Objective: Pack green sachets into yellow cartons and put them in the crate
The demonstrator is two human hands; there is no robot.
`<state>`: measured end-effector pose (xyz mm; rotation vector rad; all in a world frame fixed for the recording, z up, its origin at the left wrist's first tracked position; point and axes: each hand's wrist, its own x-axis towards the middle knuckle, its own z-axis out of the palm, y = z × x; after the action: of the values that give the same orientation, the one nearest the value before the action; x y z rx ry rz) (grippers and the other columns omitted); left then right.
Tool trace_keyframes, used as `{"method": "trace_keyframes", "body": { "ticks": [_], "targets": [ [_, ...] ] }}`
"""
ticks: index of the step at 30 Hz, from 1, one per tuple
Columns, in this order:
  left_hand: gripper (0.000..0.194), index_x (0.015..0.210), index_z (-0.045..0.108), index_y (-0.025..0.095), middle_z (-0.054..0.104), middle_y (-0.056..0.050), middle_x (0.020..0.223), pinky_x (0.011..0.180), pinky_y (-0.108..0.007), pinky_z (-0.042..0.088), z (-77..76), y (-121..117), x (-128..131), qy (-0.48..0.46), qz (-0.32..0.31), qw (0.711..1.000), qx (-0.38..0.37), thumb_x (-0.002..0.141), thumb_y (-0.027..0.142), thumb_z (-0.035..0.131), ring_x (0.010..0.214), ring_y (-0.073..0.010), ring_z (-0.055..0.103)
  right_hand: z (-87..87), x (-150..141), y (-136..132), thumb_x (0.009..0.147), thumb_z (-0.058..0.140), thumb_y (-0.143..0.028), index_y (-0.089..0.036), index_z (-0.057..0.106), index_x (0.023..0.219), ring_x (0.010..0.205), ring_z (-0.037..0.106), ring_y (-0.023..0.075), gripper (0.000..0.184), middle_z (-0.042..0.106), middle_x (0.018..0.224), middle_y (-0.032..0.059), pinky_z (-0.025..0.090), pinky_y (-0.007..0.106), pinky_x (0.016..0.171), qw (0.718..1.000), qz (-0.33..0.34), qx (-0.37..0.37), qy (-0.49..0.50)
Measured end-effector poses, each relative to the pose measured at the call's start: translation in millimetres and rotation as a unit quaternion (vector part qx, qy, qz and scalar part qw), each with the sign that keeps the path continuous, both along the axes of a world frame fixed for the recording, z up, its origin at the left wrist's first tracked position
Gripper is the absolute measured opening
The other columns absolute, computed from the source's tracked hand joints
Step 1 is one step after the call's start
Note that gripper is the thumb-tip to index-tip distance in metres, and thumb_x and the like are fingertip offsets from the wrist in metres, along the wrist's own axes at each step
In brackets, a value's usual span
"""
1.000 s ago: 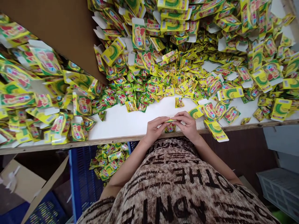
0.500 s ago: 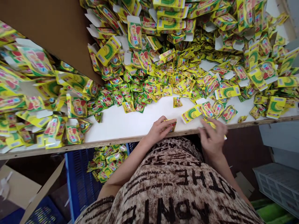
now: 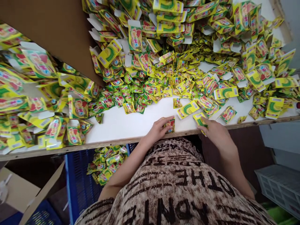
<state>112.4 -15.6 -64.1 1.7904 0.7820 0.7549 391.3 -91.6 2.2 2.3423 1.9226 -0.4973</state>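
Observation:
Near the front edge of the white table, my left hand [image 3: 159, 128] is closed on a small candy sachet [image 3: 171, 125] with a red and green print, holding it against the tabletop. To the right, my right hand [image 3: 217, 132] grips a small yellow and green carton [image 3: 199, 119] between thumb and fingers. Part of that carton is hidden by the fingers. Just beyond it lies another yellow carton [image 3: 187, 109], and a single sachet [image 3: 177, 103] rests behind that one. A filled carton or packet [image 3: 228, 114] lies to the right of my right hand.
Heaped sachets [image 3: 140, 90] and open cartons [image 3: 170, 28] cover the back of the white table [image 3: 110, 126]. A brown cardboard panel [image 3: 61, 34] stands at the left, more cartons [image 3: 77, 106] beside it. Below the edge sit a blue crate [image 3: 79, 181] of filled packs and a grey crate [image 3: 276, 184].
My right hand has brought the carton left and a little up from the table edge, nearer my left hand. My left hand stays in place, its sachet now showing more of its front.

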Motion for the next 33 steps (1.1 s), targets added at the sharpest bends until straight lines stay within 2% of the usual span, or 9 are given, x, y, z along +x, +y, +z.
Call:
{"method": "trace_keyframes", "body": {
  "ticks": [4,8,12,17,20,23,25,28,33],
  "targets": [
    [0.038,0.123,0.064,0.024,0.07,-0.009,0.113,0.087,-0.032,0.053,7.5,2.3,-3.2,-0.036,0.075,0.994,-0.068,0.086,0.031,0.066,0.097,-0.0194,0.067,3.3,-7.4,51.5,0.092,0.054,-0.03,-0.019,0.074,0.103,0.092,0.064,0.0284,0.026,0.071,0.094,0.0129,0.047,0.04,0.083,0.991,0.071,0.071,0.091],
    [0.044,0.116,0.064,0.022,0.07,-0.007,0.105,0.075,-0.028,0.055,31.1,2.0,-61.3,-0.083,0.166,0.952,-0.242,0.076,0.034,0.076,0.085,-0.0179,0.067,-33.7,-54.1,114.0,0.083,0.068,-0.027,-0.018,0.069,0.115,0.106,0.057,0.031,0.034,0.066,0.112,0.0139,0.044,0.044,0.094,0.966,0.139,0.14,0.165],
    [0.041,0.104,0.071,0.023,0.072,-0.007,0.097,0.07,-0.029,0.054,49.7,-33.5,-169.1,0.099,0.05,0.914,-0.391,0.068,0.039,0.079,0.079,-0.021,0.066,-62.7,-93.4,153.8,0.084,0.062,-0.021,-0.008,0.069,0.109,0.11,0.051,0.036,0.029,0.064,0.11,0.0205,0.039,0.052,0.099,0.965,0.161,0.166,0.121],
    [0.039,0.071,0.073,0.021,0.073,-0.004,0.075,0.074,-0.036,0.053,47.5,-88.3,-244.7,0.36,0.172,0.823,-0.404,0.05,0.052,0.081,0.08,-0.0292,0.067,-61.2,-93.7,169.5,0.08,0.057,-0.012,-0.01,0.07,0.104,0.099,0.058,0.0297,0.027,0.066,0.101,0.0151,0.045,0.046,0.096,0.95,0.117,0.163,0.24],
    [0.034,0.075,0.075,0.02,0.073,-0.005,0.073,0.072,-0.035,0.054,54.6,-74.6,-219.4,0.267,0.165,0.868,-0.384,0.064,0.052,0.076,0.075,-0.0255,0.067,-52.9,-97.7,150.5,0.072,0.067,-0.01,-0.016,0.065,0.117,0.105,0.059,0.0261,0.046,0.062,0.114,0.0103,0.047,0.041,0.096,0.925,0.144,0.145,0.32],
    [0.029,0.09,0.075,0.018,0.073,-0.008,0.083,0.072,-0.034,0.056,54.0,-15.0,-155.2,0.074,0.237,0.93,-0.271,0.076,0.043,0.07,0.075,-0.0219,0.068,-51.8,-113.1,118.1,0.07,0.068,-0.006,-0.02,0.063,0.121,0.104,0.059,0.0247,0.054,0.061,0.113,0.0086,0.047,0.04,0.094,0.919,0.167,0.111,0.338],
    [0.025,0.092,0.073,0.017,0.071,-0.006,0.082,0.064,-0.033,0.056,39.9,35.5,-110.3,0.01,0.318,0.929,-0.189,0.077,0.036,0.068,0.067,-0.0186,0.065,-55.4,-121.4,97.5,0.069,0.07,-0.006,-0.019,0.066,0.114,0.098,0.061,0.024,0.048,0.063,0.103,0.0074,0.049,0.04,0.09,0.922,0.156,0.089,0.343],
    [0.012,0.077,0.07,0.016,0.063,-0.003,0.07,0.072,-0.033,0.054,10.6,90.9,-65.0,0.073,0.407,0.909,-0.06,0.066,0.019,0.071,0.07,-0.0182,0.062,-60.5,-119.7,74.7,0.07,0.074,-0.011,-0.02,0.069,0.107,0.093,0.061,0.0224,0.038,0.062,0.097,0.0056,0.05,0.038,0.087,0.917,0.118,0.086,0.372],
    [0.015,0.07,0.061,0.017,0.064,-0.001,0.075,0.076,-0.029,0.053,2.1,82.0,-58.9,-0.037,0.421,0.903,-0.079,0.068,0.025,0.073,0.077,-0.015,0.064,-54.3,-97.9,58.2,0.079,0.068,-0.022,-0.025,0.069,0.114,0.091,0.062,0.0189,0.035,0.061,0.1,0.0045,0.054,0.036,0.082,0.871,-0.002,0.097,0.481]
  ]
}}
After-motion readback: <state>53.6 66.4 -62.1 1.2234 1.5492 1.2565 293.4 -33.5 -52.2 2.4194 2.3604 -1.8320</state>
